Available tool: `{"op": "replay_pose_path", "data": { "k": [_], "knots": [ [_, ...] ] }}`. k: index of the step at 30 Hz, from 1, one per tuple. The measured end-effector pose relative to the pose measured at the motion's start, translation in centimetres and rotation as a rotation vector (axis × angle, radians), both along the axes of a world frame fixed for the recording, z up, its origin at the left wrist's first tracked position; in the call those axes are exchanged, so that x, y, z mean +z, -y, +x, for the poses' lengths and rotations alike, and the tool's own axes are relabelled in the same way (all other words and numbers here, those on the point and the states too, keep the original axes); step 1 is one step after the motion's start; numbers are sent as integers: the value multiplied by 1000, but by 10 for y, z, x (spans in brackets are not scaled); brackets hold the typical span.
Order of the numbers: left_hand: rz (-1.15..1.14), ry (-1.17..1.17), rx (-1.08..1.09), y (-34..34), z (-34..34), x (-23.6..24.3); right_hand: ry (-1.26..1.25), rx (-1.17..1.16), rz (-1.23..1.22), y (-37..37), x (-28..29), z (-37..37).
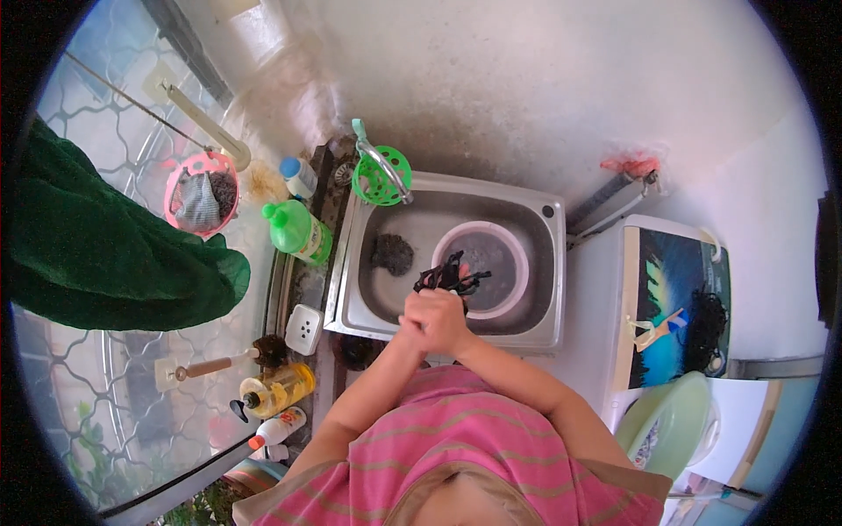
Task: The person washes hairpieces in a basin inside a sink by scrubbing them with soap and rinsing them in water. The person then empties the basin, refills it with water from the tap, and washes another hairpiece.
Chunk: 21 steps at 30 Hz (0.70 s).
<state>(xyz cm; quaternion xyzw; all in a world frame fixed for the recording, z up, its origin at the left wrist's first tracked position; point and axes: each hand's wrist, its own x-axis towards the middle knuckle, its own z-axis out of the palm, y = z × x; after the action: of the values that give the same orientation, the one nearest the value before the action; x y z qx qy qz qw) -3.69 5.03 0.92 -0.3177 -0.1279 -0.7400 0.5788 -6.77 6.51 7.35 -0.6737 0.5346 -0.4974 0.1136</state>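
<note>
At the back left corner of the metal sink (pixel 559 263) is a green perforated basket (pixel 373 190); a dark scrubber (pixel 393 254) lies inside near the left edge. Above the front edge, the left hand (pixel 418 307) and right hand (pixel 447 323) are clasped, fingers curled tightly around a dark stringy bundle (pixel 438 277), though their overlap hides each one's exact grip. Its loose ends overhang a pale pink basin (pixel 524 270) towards the right edge.

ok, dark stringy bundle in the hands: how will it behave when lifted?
Probably floppy: strands of the dark stringy bundle splay loosely from the clasped hands. Perhaps slippery and heavy for its size if wet, given the basin beside it seems to hold water. Loose ends may trail.
</note>
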Motion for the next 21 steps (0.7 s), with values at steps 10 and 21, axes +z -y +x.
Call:
{"op": "replay_pose_path", "data": {
  "k": [10,21],
  "knots": [
    [730,966,-506,4,34,32,9,-440,170,17,-52,-30],
    [731,925,-539,4,27,10,-87,-392,229,17,-58,-46]
  ]
}}
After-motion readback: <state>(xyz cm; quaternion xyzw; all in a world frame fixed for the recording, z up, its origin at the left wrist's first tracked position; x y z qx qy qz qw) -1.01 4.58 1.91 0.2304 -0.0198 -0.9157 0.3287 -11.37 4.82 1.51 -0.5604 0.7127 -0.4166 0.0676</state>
